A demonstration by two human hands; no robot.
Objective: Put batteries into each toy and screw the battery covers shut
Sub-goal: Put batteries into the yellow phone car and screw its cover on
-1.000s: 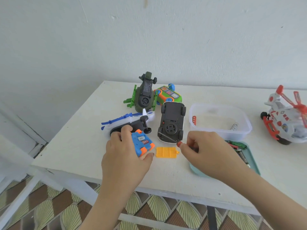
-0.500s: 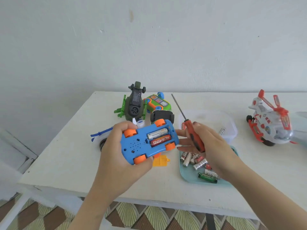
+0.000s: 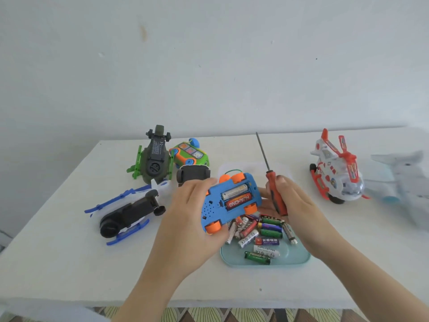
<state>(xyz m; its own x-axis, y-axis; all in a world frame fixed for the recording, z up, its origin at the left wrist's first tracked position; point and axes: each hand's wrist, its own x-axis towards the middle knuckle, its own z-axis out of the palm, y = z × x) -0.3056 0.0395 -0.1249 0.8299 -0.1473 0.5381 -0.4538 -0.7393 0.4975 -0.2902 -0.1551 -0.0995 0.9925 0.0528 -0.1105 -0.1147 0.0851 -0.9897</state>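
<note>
My left hand [image 3: 185, 219] grips a blue toy car [image 3: 228, 201] with orange wheels, held belly up above the table. Its battery bay lies uncovered with two batteries [image 3: 235, 195] inside. My right hand [image 3: 292, 205] holds a red-handled screwdriver [image 3: 274, 194], shaft pointing up and away, just right of the car. Under both hands a teal tray [image 3: 294, 256] carries several loose batteries [image 3: 260, 231]. The orange battery cover is hidden from view.
On the white table [image 3: 58, 252] lie an upturned blue-and-white helicopter [image 3: 127, 210], a green one [image 3: 155, 159], a green-orange toy car [image 3: 190, 155] and a dark car [image 3: 192, 174]. A red-white helicopter [image 3: 334, 173] and a pale toy [image 3: 406, 182] stand right.
My left hand lifted the blue car off the table, turned it belly up and carried it right over the tray. My right hand raised the screwdriver upright beside it.
</note>
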